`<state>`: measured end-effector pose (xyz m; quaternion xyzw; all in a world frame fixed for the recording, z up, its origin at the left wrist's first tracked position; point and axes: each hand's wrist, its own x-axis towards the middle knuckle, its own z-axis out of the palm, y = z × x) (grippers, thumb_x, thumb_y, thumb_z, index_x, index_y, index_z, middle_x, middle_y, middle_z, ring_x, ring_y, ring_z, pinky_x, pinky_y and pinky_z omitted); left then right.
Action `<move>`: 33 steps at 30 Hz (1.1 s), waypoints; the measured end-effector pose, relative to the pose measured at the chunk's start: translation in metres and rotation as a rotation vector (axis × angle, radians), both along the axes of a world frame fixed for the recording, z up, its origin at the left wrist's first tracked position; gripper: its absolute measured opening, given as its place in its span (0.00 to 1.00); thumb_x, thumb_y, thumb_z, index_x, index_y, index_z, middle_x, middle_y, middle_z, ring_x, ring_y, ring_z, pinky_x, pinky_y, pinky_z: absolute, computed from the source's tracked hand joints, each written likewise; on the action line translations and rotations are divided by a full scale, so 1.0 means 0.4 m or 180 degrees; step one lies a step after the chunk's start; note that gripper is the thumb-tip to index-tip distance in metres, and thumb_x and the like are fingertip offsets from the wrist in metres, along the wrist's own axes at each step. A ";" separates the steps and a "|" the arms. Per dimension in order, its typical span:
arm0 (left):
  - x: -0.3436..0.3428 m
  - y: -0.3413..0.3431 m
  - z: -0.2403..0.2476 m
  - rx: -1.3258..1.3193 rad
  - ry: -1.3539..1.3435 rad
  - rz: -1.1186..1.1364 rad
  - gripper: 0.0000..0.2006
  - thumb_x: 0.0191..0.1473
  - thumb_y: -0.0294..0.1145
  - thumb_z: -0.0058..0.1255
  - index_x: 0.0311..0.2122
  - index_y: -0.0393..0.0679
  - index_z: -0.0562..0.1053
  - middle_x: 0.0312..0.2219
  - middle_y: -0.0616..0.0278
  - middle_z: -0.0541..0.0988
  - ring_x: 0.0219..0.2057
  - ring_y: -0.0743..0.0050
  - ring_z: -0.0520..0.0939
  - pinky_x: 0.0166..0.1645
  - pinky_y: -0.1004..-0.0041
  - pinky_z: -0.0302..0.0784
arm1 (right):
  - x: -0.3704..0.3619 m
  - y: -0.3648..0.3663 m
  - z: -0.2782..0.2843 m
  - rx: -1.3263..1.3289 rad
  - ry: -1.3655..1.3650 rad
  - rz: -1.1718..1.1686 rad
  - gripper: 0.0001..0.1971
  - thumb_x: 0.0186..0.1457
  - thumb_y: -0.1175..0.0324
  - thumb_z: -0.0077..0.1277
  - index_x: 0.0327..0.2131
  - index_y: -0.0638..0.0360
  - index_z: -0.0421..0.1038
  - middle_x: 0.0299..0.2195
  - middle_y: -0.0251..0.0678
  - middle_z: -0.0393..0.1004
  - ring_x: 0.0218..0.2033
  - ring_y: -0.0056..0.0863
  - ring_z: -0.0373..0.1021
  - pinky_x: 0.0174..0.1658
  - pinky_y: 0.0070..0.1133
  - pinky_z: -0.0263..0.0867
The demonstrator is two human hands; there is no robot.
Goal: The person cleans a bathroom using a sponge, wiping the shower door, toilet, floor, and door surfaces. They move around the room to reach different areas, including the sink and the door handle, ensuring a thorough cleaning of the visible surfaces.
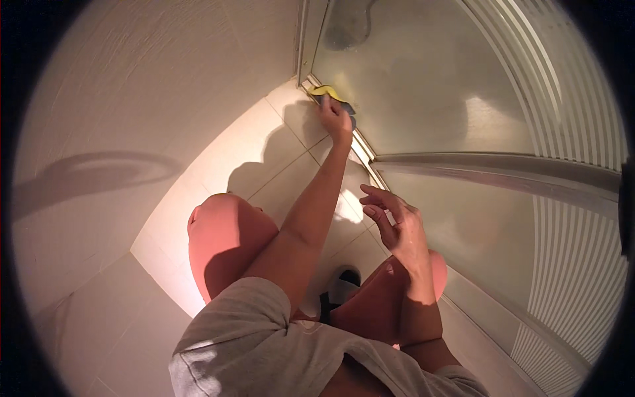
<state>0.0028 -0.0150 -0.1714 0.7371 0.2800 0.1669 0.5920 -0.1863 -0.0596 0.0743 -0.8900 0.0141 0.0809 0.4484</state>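
Yellow-and-grey cloth (338, 99) is at the far end of the scene, on the metal door track (364, 151) at the foot of the frosted glass panel (423, 92). Long axis runs approx. w/ the track, far L to near R; yellow edge is wavy, faces far side, tip at far L; grey part shows under & to the R of the fingers. Exact contact w/ track hidden by cloth.

L hand (336, 120) has it pinned from above, fingers bent over it, grasping; no gap visible btwn fingers & cloth. L arm reaches out nearly straight, from near to far.

R hand (400, 221) is nearer & to the R, well apart from cloth: nothing in it, thumb & fingers half-curled w/ a gap btwn, pointing L, near the track. Can't tell if it touches anything.

Also: tiled floor (271, 142) L of track, pale wall (132, 79) far L, metal rail (476, 161) across glass on R, dark-and-grey footwear (344, 284) btwn the knees.
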 end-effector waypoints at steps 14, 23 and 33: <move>-0.173 -0.018 -0.077 0.1533 -0.0579 -0.1042 0.08 0.46 0.27 0.47 0.32 0.36 0.73 0.33 0.41 0.66 0.35 0.41 0.69 0.40 0.56 0.65 | -0.001 0.007 0.003 0.0267 -0.0237 0.0290 0.19 0.47 0.67 0.55 0.44 0.57 0.69 0.30 0.40 0.75 0.31 0.35 0.71 0.34 0.26 0.67; -0.306 -0.034 -0.044 0.0230 -0.0068 -0.1457 0.10 0.47 0.31 0.51 0.35 0.37 0.73 0.30 0.47 0.73 0.32 0.47 0.74 0.40 0.61 0.69 | 0.007 0.035 -0.024 0.0210 -0.0304 0.0472 0.19 0.47 0.62 0.55 0.43 0.56 0.69 0.28 0.41 0.73 0.31 0.40 0.70 0.34 0.29 0.66; 0.097 0.147 -0.112 0.2180 0.0676 -0.1149 0.13 0.44 0.25 0.46 0.39 0.37 0.71 0.40 0.43 0.64 0.40 0.45 0.67 0.46 0.57 0.65 | -0.024 0.041 0.039 -0.0225 0.0072 0.0338 0.20 0.43 0.69 0.57 0.44 0.57 0.70 0.32 0.39 0.75 0.33 0.32 0.71 0.37 0.25 0.66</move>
